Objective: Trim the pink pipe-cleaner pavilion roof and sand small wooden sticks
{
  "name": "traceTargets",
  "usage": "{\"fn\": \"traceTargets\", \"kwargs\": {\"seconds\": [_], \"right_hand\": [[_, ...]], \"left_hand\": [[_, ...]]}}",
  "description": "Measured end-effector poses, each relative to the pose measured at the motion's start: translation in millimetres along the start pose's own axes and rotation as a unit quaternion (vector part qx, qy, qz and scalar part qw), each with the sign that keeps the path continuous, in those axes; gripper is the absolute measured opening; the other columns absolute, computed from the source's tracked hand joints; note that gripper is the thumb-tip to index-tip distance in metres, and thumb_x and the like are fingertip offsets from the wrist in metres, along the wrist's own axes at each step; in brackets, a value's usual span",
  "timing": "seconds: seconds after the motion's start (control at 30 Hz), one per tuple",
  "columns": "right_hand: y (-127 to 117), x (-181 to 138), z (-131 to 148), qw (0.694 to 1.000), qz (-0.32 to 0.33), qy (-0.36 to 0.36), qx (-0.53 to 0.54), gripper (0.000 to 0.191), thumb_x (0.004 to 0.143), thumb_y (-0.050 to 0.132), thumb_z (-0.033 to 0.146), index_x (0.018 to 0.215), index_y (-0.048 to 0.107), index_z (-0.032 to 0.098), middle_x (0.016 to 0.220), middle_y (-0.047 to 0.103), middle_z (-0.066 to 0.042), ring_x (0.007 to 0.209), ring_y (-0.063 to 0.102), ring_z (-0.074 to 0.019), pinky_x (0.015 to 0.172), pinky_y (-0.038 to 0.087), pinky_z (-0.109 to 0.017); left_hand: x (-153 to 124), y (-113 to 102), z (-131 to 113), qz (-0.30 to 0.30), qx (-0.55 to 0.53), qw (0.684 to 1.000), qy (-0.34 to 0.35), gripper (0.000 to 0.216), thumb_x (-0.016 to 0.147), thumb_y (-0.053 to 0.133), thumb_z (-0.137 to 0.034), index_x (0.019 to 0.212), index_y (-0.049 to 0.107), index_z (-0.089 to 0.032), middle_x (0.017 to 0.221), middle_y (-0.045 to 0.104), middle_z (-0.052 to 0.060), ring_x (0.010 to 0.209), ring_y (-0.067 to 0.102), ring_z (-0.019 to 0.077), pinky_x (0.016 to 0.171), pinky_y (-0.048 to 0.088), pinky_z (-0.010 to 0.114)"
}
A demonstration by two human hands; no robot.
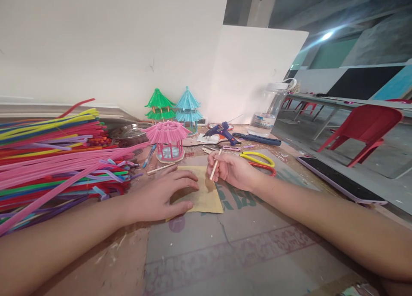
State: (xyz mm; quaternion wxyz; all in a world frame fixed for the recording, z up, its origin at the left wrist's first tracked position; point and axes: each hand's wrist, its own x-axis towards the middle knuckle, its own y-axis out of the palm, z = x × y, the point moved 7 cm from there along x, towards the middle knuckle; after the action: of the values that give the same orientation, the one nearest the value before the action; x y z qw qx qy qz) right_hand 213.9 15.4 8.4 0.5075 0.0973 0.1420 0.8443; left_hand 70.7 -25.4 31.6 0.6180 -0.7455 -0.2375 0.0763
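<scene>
My left hand [157, 195] rests with its fingers spread over a yellowish square sheet, perhaps sandpaper [209, 199], its fingertips touching or just above it. At the sheet's upper right edge, my right hand [234, 170] pinches a short, pale wooden stick [215, 165], held tilted. A second thin wooden stick [157, 169] lies just beyond my left fingers. Behind it stands a small pavilion model [168, 132] with a pink fuzzy roof. Scissors with yellow and red handles [262, 159] lie beside my right hand, partly hidden by it.
Bundles of coloured pipe cleaners [58, 158] crowd the left. Green [159, 100] and blue [188, 102] pavilion models stand behind, near a metal bowl [128, 132]. A glue gun [222, 132], dark blue-handled tool [257, 138], water bottle [264, 115] and phone [337, 178] sit rightward.
</scene>
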Motion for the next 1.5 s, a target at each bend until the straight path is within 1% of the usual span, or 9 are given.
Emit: {"fn": "traceTargets", "kwargs": {"seconds": [0.13,0.27,0.37,0.5,0.73,0.87,1.03,1.23,1.5], "right_hand": [[3,0,1,0.999,0.028,-0.017,0.003,0.016,0.083,0.044,0.02,0.07,0.054,0.018,0.057,0.06,-0.001,0.053,0.059,-0.0129,0.056,0.045,-0.024],[7,-2,3,0.997,0.05,-0.054,-0.026,0.013,0.082,0.059,0.026,0.073,0.057,0.017,0.06,0.065,0.0,0.056,0.063,-0.0128,0.056,0.046,-0.023],[13,-6,4,0.992,0.058,-0.086,-0.078,0.018,0.08,0.072,0.032,0.079,0.062,0.016,0.065,0.07,-0.001,0.06,0.065,-0.0126,0.061,0.049,-0.023],[20,-10,4,0.986,0.081,-0.098,-0.107,0.023,0.078,0.077,0.037,0.084,0.069,0.016,0.073,0.075,-0.002,0.07,0.069,-0.0128,0.071,0.051,-0.025],[16,-11,7,0.989,0.053,-0.106,-0.086,0.024,0.075,0.08,0.037,0.082,0.071,0.016,0.073,0.076,-0.002,0.071,0.07,-0.0145,0.074,0.052,-0.028],[15,-10,7,0.99,0.046,-0.106,-0.086,0.023,0.075,0.079,0.037,0.081,0.071,0.016,0.073,0.076,-0.003,0.071,0.071,-0.0157,0.075,0.052,-0.03],[16,-10,5,0.989,0.049,-0.102,-0.091,0.027,0.075,0.079,0.041,0.083,0.071,0.016,0.074,0.076,-0.003,0.071,0.071,-0.015,0.074,0.052,-0.029],[15,-9,4,0.989,0.051,-0.099,-0.098,0.026,0.075,0.08,0.04,0.084,0.071,0.017,0.075,0.077,-0.003,0.072,0.072,-0.0152,0.076,0.054,-0.029],[16,-8,4,0.986,0.061,-0.104,-0.112,0.025,0.076,0.079,0.04,0.085,0.072,0.018,0.077,0.078,-0.002,0.073,0.072,-0.0136,0.075,0.054,-0.026]], "left_hand": [[0,0,-1,0.003,0.003,1.0,-0.001,0.029,0.091,0.054,-0.037,0.116,0.06,-0.022,0.132,0.057,0.008,0.123,0.051,0.0272,0.108,0.038,0.045],[-1,-1,0,-0.008,0.0,1.0,0.002,0.029,0.091,0.055,-0.037,0.117,0.06,-0.023,0.131,0.058,0.008,0.123,0.051,0.0272,0.106,0.04,0.044],[-1,-7,0,-0.066,-0.016,0.998,0.013,0.023,0.094,0.054,-0.034,0.111,0.063,-0.022,0.123,0.064,0.007,0.119,0.055,0.0246,0.107,0.038,0.043],[-4,-19,0,-0.171,-0.006,0.985,0.019,0.018,0.096,0.053,-0.033,0.104,0.067,-0.024,0.113,0.068,0.005,0.113,0.058,0.0221,0.108,0.035,0.044],[-8,-25,-1,-0.231,0.029,0.972,0.031,0.016,0.097,0.053,-0.03,0.1,0.068,-0.024,0.108,0.067,0.006,0.11,0.057,0.0226,0.096,0.044,0.04],[-10,-27,-1,-0.242,0.042,0.969,0.033,0.015,0.097,0.053,-0.028,0.097,0.067,-0.023,0.107,0.066,0.006,0.108,0.058,0.0222,0.093,0.044,0.04],[-11,-27,-1,-0.242,0.052,0.968,0.038,0.014,0.096,0.053,-0.025,0.094,0.067,-0.023,0.108,0.065,0.006,0.11,0.057,0.0236,0.095,0.042,0.043],[-9,-29,-1,-0.25,0.059,0.966,0.039,0.013,0.094,0.055,-0.026,0.091,0.068,-0.023,0.102,0.068,0.005,0.105,0.058,0.0234,0.093,0.041,0.044],[-7,-22,1,-0.221,0.062,0.973,0.026,0.016,0.095,0.053,-0.026,0.091,0.068,-0.024,0.104,0.068,0.003,0.106,0.059,0.0226,0.097,0.037,0.044]]}}
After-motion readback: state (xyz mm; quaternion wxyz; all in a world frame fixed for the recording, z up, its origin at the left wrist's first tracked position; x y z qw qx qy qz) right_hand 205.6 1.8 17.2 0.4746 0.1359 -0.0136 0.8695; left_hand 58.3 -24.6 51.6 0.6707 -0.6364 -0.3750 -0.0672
